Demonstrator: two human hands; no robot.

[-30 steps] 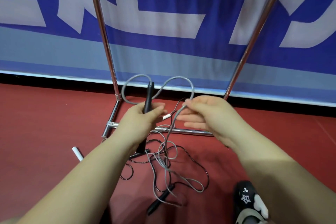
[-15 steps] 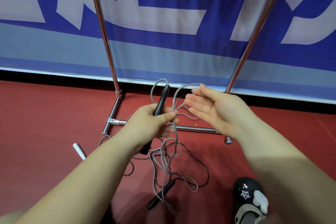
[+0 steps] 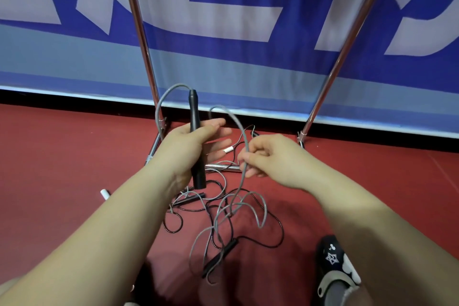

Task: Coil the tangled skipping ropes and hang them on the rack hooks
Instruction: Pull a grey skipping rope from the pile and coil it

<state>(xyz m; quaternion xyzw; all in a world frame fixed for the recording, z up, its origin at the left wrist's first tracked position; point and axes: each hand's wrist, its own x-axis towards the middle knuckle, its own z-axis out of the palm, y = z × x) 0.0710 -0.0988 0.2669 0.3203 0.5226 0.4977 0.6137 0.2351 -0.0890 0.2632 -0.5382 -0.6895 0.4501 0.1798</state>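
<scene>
Rack point(image 3: 139, 32) uprights are cut off at the top of the frame; no hooks are in view. The left hand point(image 3: 185, 154) holds a black handle point(image 3: 196, 136) upright at centre, thumb across it, fingers partly extended. The right hand point(image 3: 270, 156) pinches the grey rope point(image 3: 244, 136) just right of it. The rest of the ropes lie tangled point(image 3: 223, 216) on the red floor point(image 3: 62, 156) at lower centre; individual strands are hard to separate. A shoe point(image 3: 332, 261) sits at lower right. A blue banner point(image 3: 236, 20) fills the background.
</scene>
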